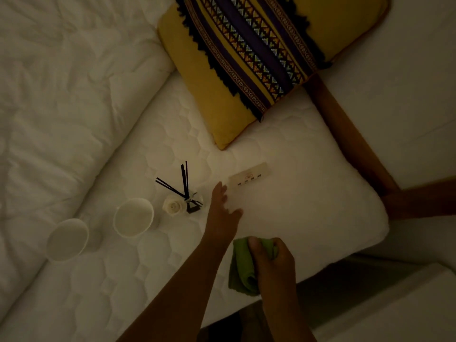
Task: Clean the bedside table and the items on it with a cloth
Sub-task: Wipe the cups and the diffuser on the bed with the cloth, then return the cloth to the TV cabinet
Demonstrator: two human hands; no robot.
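The room is dim. My right hand [270,261] grips a bunched green cloth [243,267] above the near edge of the white quilted mattress [296,206]. My left hand [223,208] reaches forward with straight fingers, its fingertips just short of a small white remote [248,177] lying flat on the mattress. Left of that hand stands a glass reed diffuser [190,197] with black sticks and a white rose-shaped piece [173,206]. Two white cups [134,217] [67,239] stand further left on the mattress.
A yellow cushion [209,95] with a patterned band leans at the top. A folded white duvet [61,107] fills the left side. A wooden bed frame rail [350,134] runs down the right, with a white surface [407,304] at the lower right.
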